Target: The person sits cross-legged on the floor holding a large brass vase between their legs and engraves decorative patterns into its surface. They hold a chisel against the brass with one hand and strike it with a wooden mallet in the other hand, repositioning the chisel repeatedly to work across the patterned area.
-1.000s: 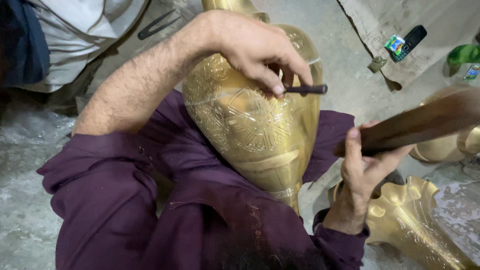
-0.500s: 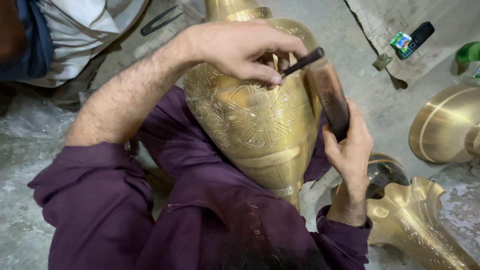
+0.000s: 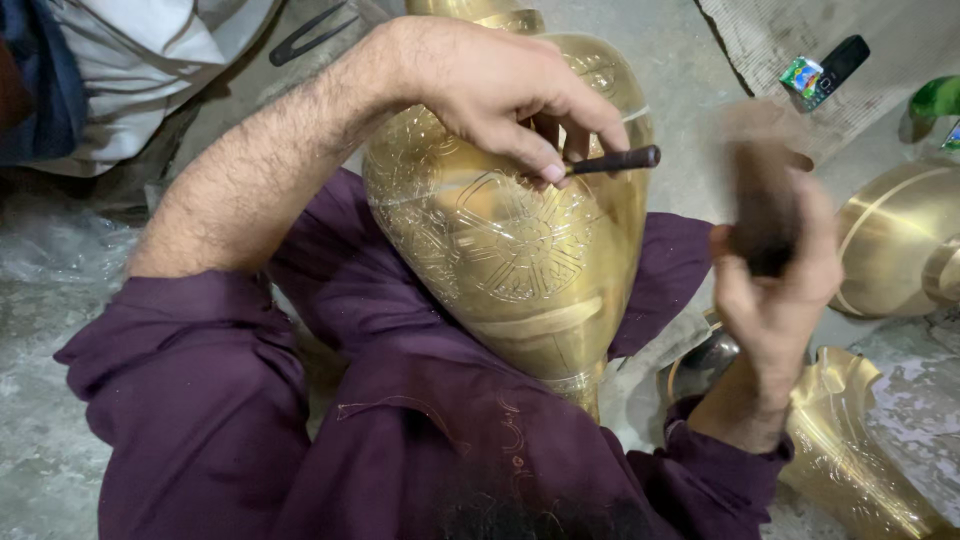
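A big brass vase [image 3: 520, 250] lies tilted across the person's lap, on the purple clothes [image 3: 400, 440]. Its fat round part points up and away from the body, and its thin neck points down toward the person. Lines and a flower-like shape are cut into its shiny side.

A round brass bowl shape [image 3: 890, 245] sits to the right of the vase, well apart from it. A wavy brass piece [image 3: 850, 440] lies below that, near the right wrist, also to the right of the vase. White cloth [image 3: 130, 60] lies far to the upper left of the vase. The grey floor [image 3: 40, 420] is under it all.

The left hand [image 3: 490, 90] rests on top of the vase. Its fingers are curled tight around a thin dark metal tool [image 3: 610, 160]. The tip of the tool touches the vase near its upper right side.

The right hand [image 3: 775, 290] is up in the air just to the right of the vase, not touching it. It is closed around a dark wooden stick [image 3: 765, 200]. The stick is blurry.

A small black phone [image 3: 835, 65] and a little bright packet [image 3: 800, 75] lie on a mat far above and to the right of the vase.
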Demonstrator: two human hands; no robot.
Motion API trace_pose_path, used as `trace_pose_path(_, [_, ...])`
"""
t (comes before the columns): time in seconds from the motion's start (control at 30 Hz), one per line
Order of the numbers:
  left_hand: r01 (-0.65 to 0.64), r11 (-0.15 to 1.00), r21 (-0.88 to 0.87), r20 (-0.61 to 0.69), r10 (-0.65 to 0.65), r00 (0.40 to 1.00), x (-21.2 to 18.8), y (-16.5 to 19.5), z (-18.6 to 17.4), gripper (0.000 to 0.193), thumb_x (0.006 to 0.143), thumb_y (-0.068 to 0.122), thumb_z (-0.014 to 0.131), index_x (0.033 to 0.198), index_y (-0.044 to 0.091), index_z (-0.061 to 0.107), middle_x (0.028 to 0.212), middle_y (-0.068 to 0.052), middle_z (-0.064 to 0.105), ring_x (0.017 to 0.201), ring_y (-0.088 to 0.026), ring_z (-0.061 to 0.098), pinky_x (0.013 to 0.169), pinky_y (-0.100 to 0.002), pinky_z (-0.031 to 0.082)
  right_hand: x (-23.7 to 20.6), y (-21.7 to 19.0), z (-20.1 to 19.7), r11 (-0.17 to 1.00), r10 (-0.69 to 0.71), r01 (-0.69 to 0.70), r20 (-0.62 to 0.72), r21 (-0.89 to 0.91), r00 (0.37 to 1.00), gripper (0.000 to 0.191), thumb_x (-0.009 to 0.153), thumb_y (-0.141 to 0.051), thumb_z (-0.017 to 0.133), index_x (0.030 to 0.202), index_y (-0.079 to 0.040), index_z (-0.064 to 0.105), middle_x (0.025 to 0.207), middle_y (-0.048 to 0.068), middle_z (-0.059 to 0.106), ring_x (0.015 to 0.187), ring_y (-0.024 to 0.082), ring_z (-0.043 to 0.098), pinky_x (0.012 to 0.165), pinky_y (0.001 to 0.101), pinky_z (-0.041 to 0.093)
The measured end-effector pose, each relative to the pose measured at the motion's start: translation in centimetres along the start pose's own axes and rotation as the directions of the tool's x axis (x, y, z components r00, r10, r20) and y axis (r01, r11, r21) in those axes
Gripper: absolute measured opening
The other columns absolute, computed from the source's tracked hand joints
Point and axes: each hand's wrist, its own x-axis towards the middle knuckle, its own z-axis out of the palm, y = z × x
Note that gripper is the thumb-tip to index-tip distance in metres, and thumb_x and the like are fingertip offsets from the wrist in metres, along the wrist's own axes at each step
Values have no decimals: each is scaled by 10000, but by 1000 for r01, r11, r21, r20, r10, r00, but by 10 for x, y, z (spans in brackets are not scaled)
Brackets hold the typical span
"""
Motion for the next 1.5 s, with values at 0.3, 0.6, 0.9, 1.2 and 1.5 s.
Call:
trace_pose_path(0.3, [2,986,169,-447,75,892,-27,-4,34,499,1043,117,762,1473,21,526,1188,-118,744,1039,-194,769,901,-339,628,76,-11,-36,877,-301,384,292,-289,908,734,902,37,834,1516,2,435,1191,242,681,1073,331,711,920,395,595])
trace_pose_path(0.6, [258,962,-92,-781,-230,580,-40,24,85,424,1040,72,743,1400,17,526,1164,-109,759,1024,-152,804,881,-288,690,162,-49,-33,815,-411,557,520,-157,748,548,886,6,773,1378,1,533,1096,216,689,981,337,712,823,403,579])
trace_pose_path(0.9, [94,933,-347,-860,-357,366,-34,26,113,436,1063,15,702,1431,5,469,1114,-121,741,1043,-152,786,890,-272,701,182,-98,-13,516,-450,771,647,-375,616,389,820,-31,711,1208,-25,682,862,144,728,721,298,729,584,389,563])
trace_pose_path(1.2, [157,943,-294,-884,-330,330,-33,24,119,423,1049,34,722,1384,-5,465,1123,-139,748,968,-153,793,806,-270,703,207,-55,-8,730,-489,676,614,-101,620,49,1091,34,618,1128,35,651,736,148,624,602,195,626,576,279,472])
trace_pose_path(1.5, [196,976,94,-733,-65,677,-37,12,72,452,1035,107,779,1395,-24,540,1214,-148,733,1046,-215,784,881,-312,668,174,-70,-36,771,-417,602,550,-208,723,397,930,90,735,1299,49,597,964,206,660,814,324,679,686,387,528])
